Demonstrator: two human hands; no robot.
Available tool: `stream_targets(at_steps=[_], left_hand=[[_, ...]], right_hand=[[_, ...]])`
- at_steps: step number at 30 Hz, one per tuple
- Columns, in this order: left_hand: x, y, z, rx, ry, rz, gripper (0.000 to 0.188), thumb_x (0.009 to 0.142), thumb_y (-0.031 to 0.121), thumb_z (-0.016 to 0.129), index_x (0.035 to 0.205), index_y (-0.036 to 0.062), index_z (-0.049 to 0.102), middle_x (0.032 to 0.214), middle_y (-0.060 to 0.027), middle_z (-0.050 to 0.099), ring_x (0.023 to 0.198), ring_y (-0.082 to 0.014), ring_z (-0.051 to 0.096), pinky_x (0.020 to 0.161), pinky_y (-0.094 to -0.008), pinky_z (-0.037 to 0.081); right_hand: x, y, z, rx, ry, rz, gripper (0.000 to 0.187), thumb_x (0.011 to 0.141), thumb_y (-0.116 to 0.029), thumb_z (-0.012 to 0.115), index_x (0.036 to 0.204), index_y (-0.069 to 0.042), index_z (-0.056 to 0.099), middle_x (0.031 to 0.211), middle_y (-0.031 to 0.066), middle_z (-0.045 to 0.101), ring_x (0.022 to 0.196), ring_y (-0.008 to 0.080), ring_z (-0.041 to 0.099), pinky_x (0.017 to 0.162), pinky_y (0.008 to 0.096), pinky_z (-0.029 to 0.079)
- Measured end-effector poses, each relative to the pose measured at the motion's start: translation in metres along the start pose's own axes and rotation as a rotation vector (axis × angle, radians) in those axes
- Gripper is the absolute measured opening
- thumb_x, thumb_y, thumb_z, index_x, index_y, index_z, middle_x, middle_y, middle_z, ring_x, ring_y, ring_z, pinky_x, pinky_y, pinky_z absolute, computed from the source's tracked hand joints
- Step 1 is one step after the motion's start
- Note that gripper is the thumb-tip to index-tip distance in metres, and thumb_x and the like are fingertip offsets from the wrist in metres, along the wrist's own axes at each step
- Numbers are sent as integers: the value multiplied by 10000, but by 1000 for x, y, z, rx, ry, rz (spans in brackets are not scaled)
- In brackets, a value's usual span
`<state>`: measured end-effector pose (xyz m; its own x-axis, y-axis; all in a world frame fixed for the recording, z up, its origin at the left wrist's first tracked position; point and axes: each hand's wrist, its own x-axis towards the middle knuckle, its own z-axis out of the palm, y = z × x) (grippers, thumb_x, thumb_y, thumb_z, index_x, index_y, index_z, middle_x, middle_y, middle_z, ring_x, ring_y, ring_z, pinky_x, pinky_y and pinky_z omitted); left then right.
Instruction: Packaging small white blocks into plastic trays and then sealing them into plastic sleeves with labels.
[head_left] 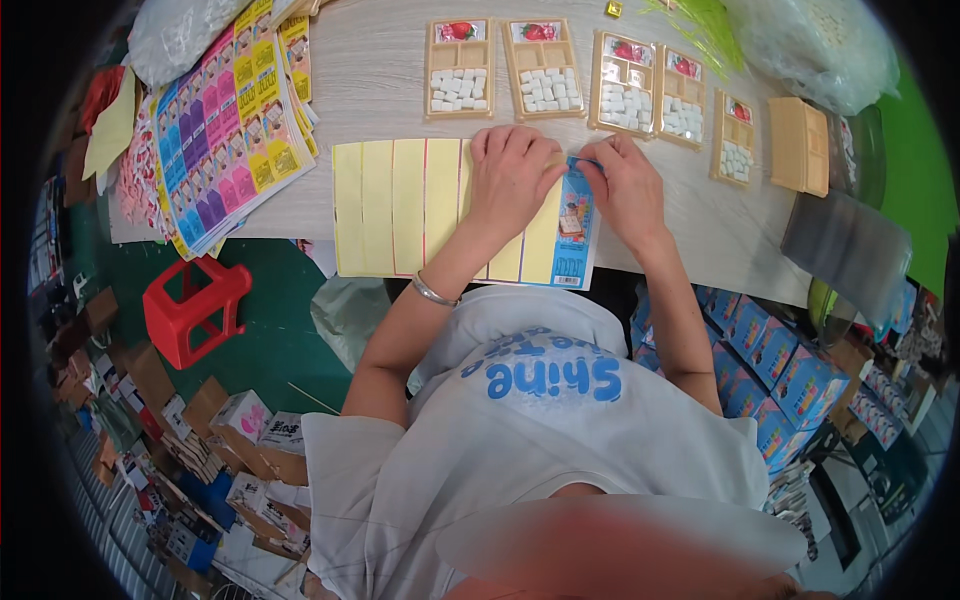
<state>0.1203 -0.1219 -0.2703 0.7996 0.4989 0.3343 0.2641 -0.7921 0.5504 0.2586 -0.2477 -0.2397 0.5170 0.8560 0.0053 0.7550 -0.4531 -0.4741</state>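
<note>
A sheet of printed card labels lies across the table's near edge, mostly yellow with thin coloured lines. At its right side a blue printed strip shows a small picture and a barcode. My left hand rests on the sheet's far edge with bent fingers, its thumb beside the strip's top corner. The thumb and fingers of my right hand are closed on that strip's far right corner. Beyond my hands stand shallow beige trays, each with white blocks and a red strawberry packet.
A pile of colourful printed sheets lies at the left under a plastic bag. Stacked beige trays stand at the right near another clear bag. A red stool and blue boxes are below the table.
</note>
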Motion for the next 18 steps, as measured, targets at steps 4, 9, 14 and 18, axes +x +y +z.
stream_targets(at_steps=[4,9,14,18], left_hand=[[2,-2,10,23,28,-4,128,892,249,714,949,140,678,921,-14,622,970,-242,543,958,-435,339],[5,5,10,98,29,-26,120,927,244,660,884,134,648,891,-26,617,912,-246,539,917,-435,347],[4,8,9,79,1,-51,98,939,217,635,903,127,647,891,-33,616,923,-250,544,918,-434,347],[3,8,12,92,11,-51,90,939,207,628,909,125,648,894,-37,617,926,-252,545,920,-433,345]], right_hand=[[2,6,-7,-27,103,-234,279,845,-117,733,1120,-168,737,1021,17,673,954,268,639,778,393,522],[1,30,2,-169,244,-543,357,782,-106,750,1126,-204,757,1053,-30,681,952,211,615,829,366,487],[8,42,5,-109,268,-813,386,737,-105,754,1117,-173,760,1080,-41,672,961,195,599,810,355,470],[12,31,6,-101,324,-648,354,717,-110,758,1066,-167,776,1071,-39,681,941,198,604,809,360,470]])
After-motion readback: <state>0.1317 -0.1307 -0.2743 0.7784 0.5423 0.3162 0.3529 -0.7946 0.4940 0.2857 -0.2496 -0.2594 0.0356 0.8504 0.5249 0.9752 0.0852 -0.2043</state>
